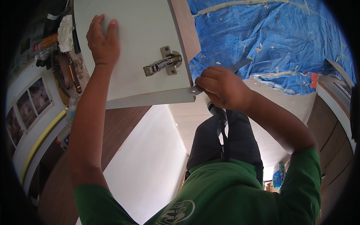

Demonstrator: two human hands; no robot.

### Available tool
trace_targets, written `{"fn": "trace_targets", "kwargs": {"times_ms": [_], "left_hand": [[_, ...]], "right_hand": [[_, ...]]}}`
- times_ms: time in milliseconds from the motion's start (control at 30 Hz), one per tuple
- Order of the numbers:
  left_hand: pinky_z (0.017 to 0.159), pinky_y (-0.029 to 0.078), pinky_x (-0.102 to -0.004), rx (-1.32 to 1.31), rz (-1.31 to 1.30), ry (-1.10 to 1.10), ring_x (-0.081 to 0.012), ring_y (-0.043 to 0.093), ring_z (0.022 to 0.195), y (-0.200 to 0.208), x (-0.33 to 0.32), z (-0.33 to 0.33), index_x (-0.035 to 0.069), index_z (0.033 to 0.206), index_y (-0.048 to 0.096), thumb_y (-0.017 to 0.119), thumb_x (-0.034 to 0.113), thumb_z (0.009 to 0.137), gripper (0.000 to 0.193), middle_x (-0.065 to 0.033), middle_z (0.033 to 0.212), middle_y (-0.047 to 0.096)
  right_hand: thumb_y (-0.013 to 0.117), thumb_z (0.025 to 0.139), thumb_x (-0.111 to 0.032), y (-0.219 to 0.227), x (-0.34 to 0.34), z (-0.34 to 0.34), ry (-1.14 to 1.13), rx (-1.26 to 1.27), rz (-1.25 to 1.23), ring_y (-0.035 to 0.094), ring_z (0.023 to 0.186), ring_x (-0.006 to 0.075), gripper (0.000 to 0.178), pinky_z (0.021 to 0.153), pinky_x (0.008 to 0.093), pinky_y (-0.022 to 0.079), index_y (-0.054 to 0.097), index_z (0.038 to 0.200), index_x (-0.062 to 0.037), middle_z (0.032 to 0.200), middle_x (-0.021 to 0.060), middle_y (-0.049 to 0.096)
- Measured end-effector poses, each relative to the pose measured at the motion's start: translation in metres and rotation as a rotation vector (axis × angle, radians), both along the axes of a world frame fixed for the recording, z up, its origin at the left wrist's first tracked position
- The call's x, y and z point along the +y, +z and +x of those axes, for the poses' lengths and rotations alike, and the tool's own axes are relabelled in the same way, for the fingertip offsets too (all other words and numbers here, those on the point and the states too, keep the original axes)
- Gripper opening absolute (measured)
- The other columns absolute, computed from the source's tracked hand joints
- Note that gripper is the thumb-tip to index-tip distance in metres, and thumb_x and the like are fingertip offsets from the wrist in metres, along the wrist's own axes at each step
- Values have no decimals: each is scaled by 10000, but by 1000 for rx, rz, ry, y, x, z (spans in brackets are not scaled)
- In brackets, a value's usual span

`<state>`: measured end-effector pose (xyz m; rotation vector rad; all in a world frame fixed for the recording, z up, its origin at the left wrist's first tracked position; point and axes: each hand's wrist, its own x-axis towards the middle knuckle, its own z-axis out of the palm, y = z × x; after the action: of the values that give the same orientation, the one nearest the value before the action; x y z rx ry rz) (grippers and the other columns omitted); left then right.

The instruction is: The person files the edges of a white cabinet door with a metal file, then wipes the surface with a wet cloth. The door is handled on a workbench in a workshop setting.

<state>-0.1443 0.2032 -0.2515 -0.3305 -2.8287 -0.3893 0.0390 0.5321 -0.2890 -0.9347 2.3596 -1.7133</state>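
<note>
A pale grey-white cabinet door (138, 33) lies before me, with a metal hinge (163, 63) fixed near its right edge. My left hand (103, 43) rests on the upper left of the door, thumb apart from the fingers, holding nothing. Just off the door's near right corner, my right hand (223, 86) is closed around a flat grey metal strip (243, 64). One end of the strip, which has a small hole, touches or nearly touches the door's edge. Its other end sticks out past my knuckles, and its middle is hidden by my fingers.
Crumpled blue sheeting (262, 37) covers the floor at the far right. Tools and an orange-handled item (48, 41) crowd the left side, beside a white crumpled wad (65, 33). Brown cabinet fronts (330, 127) stand at the right. A blue package (278, 174) sits behind my right elbow.
</note>
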Motion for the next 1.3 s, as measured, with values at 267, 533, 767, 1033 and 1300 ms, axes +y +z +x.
{"fn": "trace_targets", "kwargs": {"times_ms": [267, 533, 767, 1033, 1300], "left_hand": [[1180, 349, -466, -5, 5, 6, -385, 444, 1401, 2, 0, 1, 37, 1398, 570, 636, 426, 991, 567, -203, 1499, 530], [1177, 353, -467, 11, -1, -29, -389, 452, 1394, 1, -2, 0, 26, 1386, 573, 636, 420, 992, 561, -213, 1491, 533], [1178, 350, -469, -14, 12, 15, -380, 446, 1401, 1, 3, 0, 29, 1396, 563, 638, 417, 992, 565, -209, 1500, 524], [1168, 356, -477, 7, -2, -20, -394, 453, 1388, 2, -1, 1, 30, 1386, 568, 635, 411, 994, 550, -206, 1489, 533], [1175, 355, -472, 9, -4, -26, -389, 457, 1388, 0, -1, 1, 30, 1384, 572, 633, 421, 993, 556, -205, 1489, 535]], "right_hand": [[690, 895, -29, 0, -3, -38, -196, -128, 93, 664, 942, 358, 171, 761, 456, 553, 679, 1066, -40, 972, 129, 666], [715, 829, 1, 1, -2, -31, -59, -24, 109, 661, 908, 331, 220, 764, 436, 550, 687, 1037, -65, 949, 110, 670], [729, 818, -19, 19, 2, 0, 36, -38, 244, 645, 916, 293, 222, 819, 424, 538, 693, 1025, -89, 949, 69, 671], [677, 864, -36, 20, 0, -37, -171, -83, 152, 666, 964, 321, 157, 808, 432, 557, 697, 1017, -68, 998, 89, 689], [712, 819, -9, 15, -2, -14, -18, -30, 235, 659, 902, 321, 212, 766, 420, 564, 701, 1018, -82, 941, 81, 677]]}}
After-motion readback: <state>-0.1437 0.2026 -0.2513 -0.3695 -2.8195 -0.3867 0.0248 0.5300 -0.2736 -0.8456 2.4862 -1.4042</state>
